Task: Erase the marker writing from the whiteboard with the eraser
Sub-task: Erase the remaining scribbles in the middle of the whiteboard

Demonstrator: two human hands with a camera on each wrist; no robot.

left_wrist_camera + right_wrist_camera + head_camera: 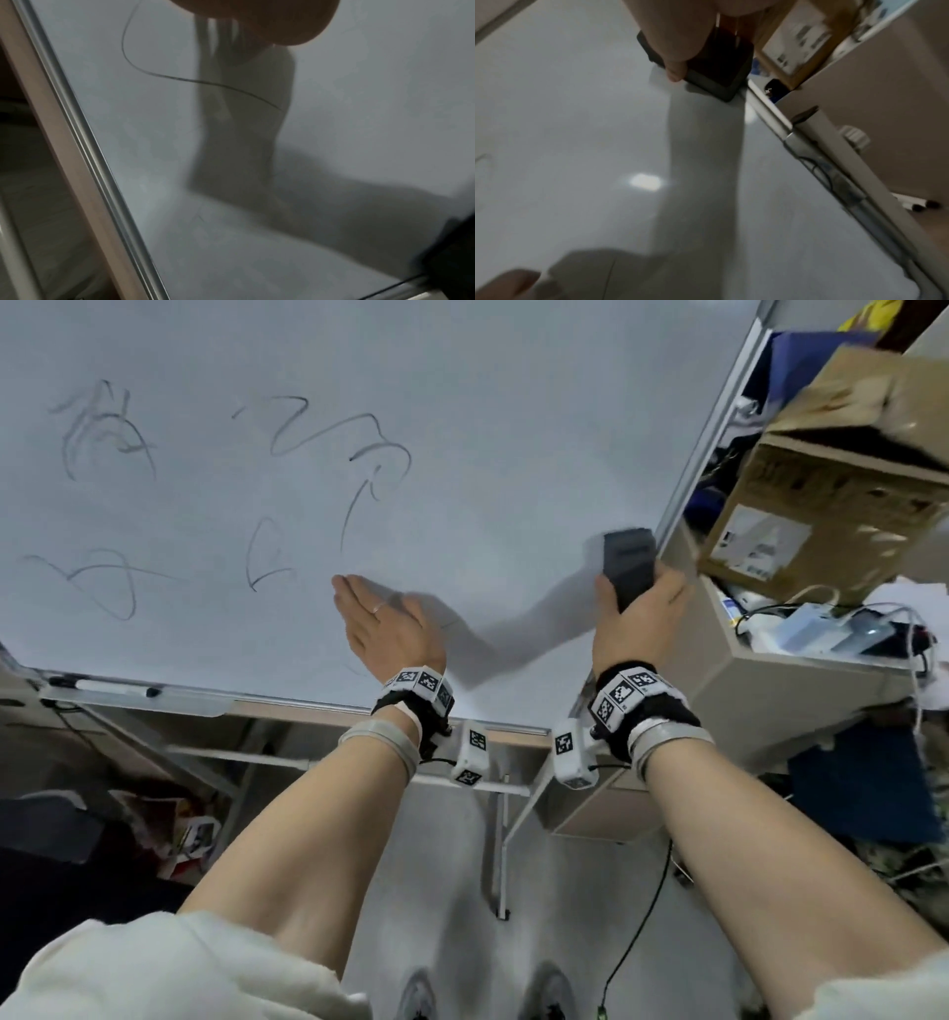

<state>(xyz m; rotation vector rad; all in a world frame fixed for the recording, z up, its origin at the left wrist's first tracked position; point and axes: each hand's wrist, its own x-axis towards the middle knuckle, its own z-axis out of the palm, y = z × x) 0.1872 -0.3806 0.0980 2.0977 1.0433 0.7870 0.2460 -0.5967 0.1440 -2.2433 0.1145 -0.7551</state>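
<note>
The whiteboard (462, 403) fills the upper left of the head view, with black marker writing (328, 444) across its left and middle. My right hand (639, 613) grips a dark grey eraser (629, 564) near the board's right edge; in the right wrist view the eraser (713, 81) lies against the board with my thumb along its side. My left hand (377, 621) rests flat on the board with straight fingers, below the writing. The left wrist view shows one marker stroke (195, 81) and the hand's shadow on the board (385, 81).
A marker (110, 688) lies in the tray along the board's lower edge. Right of the board stand a cardboard box (832, 500) and a beige shelf (770, 690) cluttered with cables. Below are the stand's legs (500, 845) and the floor.
</note>
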